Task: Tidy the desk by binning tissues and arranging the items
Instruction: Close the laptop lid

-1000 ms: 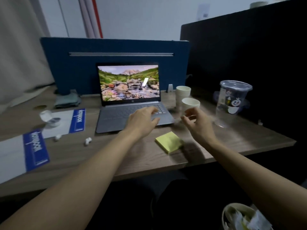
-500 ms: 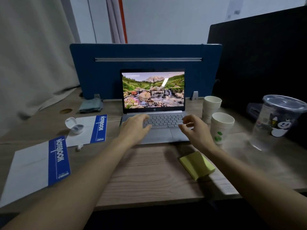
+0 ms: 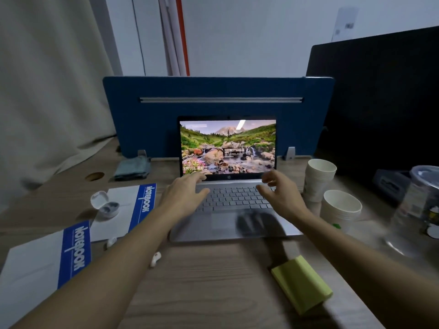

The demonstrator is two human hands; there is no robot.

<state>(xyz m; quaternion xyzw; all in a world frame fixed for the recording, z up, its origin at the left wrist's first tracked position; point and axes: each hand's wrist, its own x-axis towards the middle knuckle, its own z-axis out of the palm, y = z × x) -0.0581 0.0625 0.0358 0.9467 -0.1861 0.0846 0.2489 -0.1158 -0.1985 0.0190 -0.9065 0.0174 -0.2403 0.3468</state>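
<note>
An open silver laptop point(image 3: 228, 148) with a lit landscape screen stands in the middle of the wooden desk point(image 3: 209, 286). My left hand point(image 3: 183, 195) hovers over the left of its keyboard, fingers spread, holding nothing. My right hand point(image 3: 282, 195) hovers over the right of the keyboard, fingers curled apart and empty. A yellow sticky-note pad point(image 3: 301, 283) lies near the front right. Two white-and-blue notebooks point(image 3: 140, 205) point(image 3: 52, 260) lie at the left. An open earbud case point(image 3: 105, 205) rests on the far notebook, with two loose earbuds point(image 3: 155, 258) point(image 3: 111, 242) near my left forearm.
Two stacks of paper cups point(image 3: 318, 179) point(image 3: 341, 210) stand right of the laptop, beside a clear lidded plastic cup point(image 3: 420, 205). A folded grey cloth point(image 3: 131, 167) lies at the back left. A blue divider panel point(image 3: 213, 91) closes the desk's far edge; a black partition point(image 3: 380, 103) is at the right.
The view has swung left and closer to the laptop. Both hands have moved forward from the front of the laptop to above its keyboard, near the screen hinge. The bin has dropped out of view.
</note>
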